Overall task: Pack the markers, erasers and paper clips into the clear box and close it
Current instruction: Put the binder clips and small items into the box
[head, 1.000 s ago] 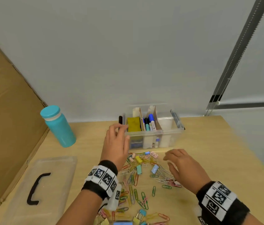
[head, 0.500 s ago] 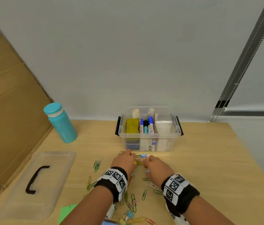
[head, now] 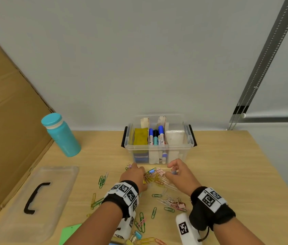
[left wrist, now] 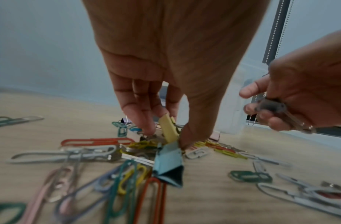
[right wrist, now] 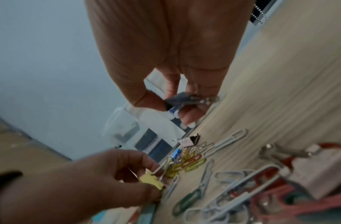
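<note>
Nearest, coloured wire paper clips (head: 157, 181) lie scattered on the wooden table (head: 228, 174). The left hand (head: 133, 175) pinches a yellow binder clip (left wrist: 168, 128) from the pile; the right hand (head: 180, 174) grips a grey-blue binder clip (left wrist: 271, 106), likely gathering handfuls for the clear plastic box (head: 159, 154) just beyond, lid off.

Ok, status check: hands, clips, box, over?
Left hand pinching a yellow binder clip in the pile. Right hand gripping a dark binder clip. Clear box open, lid off left. Paper clips scattered; path clear.
</note>
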